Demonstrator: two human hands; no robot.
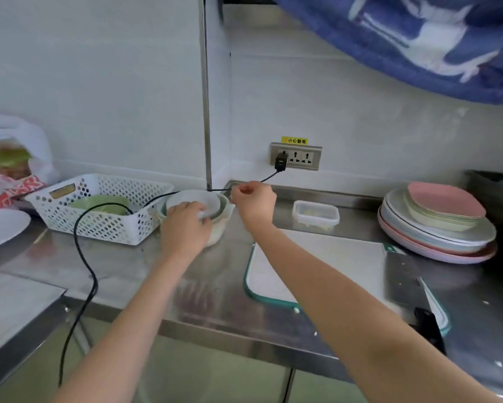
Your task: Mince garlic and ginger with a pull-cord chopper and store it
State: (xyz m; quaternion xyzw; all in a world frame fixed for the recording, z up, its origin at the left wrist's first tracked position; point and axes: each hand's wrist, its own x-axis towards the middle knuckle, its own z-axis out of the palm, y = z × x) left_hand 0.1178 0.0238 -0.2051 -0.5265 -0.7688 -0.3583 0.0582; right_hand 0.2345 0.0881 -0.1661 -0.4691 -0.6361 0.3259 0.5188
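The pull-cord chopper (212, 210), a clear bowl with a white and pale green lid, stands on the steel counter beside a basket. My left hand (186, 225) presses down on its lid. Just right of the lid, my right hand (254, 203) is closed on the chopper's pull handle, its fist raised a little. A small clear storage box (315, 213) with pale bits inside sits behind the white cutting board (326, 263). A cleaver (410, 283) lies on the board's right side.
A white perforated basket (99, 210) holding a green item stands left of the chopper. A black power cable (84, 257) runs from the wall socket (296, 156) across the counter. Stacked plates (439, 225) sit at the right. A plastic bag (12, 158) is far left.
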